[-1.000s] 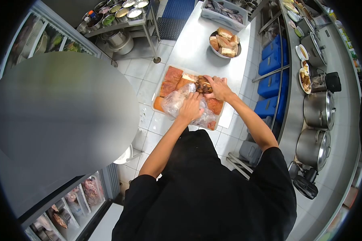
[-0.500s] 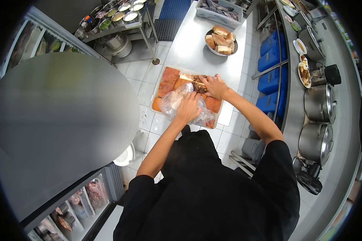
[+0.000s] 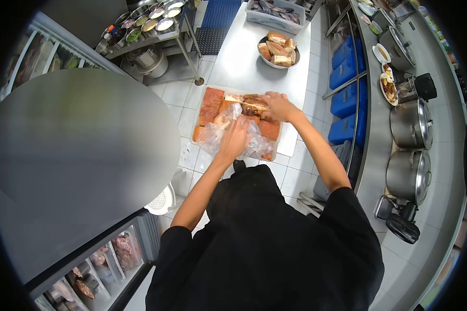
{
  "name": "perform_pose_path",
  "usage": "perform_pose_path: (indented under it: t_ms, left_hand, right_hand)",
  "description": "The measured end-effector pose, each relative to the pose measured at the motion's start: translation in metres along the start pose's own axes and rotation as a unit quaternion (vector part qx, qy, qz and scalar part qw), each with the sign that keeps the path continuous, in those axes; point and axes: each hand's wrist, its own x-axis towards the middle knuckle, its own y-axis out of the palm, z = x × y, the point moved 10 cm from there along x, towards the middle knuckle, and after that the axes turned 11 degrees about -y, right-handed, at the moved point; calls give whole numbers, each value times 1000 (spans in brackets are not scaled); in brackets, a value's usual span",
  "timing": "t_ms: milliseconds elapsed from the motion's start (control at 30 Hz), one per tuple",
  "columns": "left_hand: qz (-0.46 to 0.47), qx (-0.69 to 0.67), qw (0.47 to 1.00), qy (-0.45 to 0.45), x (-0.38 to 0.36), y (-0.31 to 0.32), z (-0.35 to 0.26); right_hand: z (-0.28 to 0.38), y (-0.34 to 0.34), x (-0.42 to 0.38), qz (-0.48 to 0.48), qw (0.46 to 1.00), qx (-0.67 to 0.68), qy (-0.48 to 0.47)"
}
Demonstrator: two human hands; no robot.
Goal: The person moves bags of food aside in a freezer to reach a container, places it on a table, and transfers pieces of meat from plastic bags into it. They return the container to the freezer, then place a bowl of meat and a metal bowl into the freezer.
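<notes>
A shallow tray point(image 3: 195, 136) at the near end of the white table holds several orange-brown slabs of meat point(image 3: 209, 106). Crumpled clear plastic point(image 3: 254, 146) covers its near part. My left hand point(image 3: 235, 139) presses on this plastic with its fingers closed around a fold of it. At the tray's far right side, my right hand point(image 3: 279, 107) rests against a dark brown piece of meat point(image 3: 253, 105), fingers bent over its right end. The fingertips of my right hand are partly hidden.
Beyond the tray stand a metal bowl point(image 3: 264, 58) of meat pieces and a plastic bin point(image 3: 264, 22). A steel counter with pots point(image 3: 407, 176) runs along the right. A condiment cart point(image 3: 179, 39) stands at the upper left, a large grey round surface point(image 3: 83, 150) at the left.
My right hand has shifted slightly toward the right end of the dark piece, more of which now shows. My left hand has moved a little left with the plastic. The view has shifted slightly.
</notes>
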Motion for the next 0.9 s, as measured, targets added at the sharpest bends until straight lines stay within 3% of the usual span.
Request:
perform_pose_path:
  t_ms: [133, 233, 333, 467, 700, 733, 833, 900]
  left_hand:
    - [11, -19, 1000, -18, 6, -15, 1]
    - [7, -31, 999, -32, 22, -13, 4]
    - [10, 31, 999, -9, 32, 14, 12]
    - [10, 138, 990, -10, 35, 30, 10]
    - [4, 137, 990, -37, 38, 41, 17]
    - [-5, 137, 990, -36, 37, 44, 18]
    - [0, 141, 989, -47, 38, 53, 23]
    - [17, 131, 990, -53, 42, 53, 23]
  right_hand:
    - [-24, -32, -45, 8, 988, 51, 144]
    - [-51, -31, -58, -101, 984, 75, 125]
    - [-65, 2, -41, -57, 984, 137, 96]
    - [-54, 4, -33, -78, 988, 117, 70]
    - [-29, 2, -40, -126, 984, 33, 118]
    - [-25, 0, -38, -153, 984, 7, 90]
    - [-29, 9, -36, -157, 983, 10, 91]
    - [-42, 10, -34, -137, 983, 91, 86]
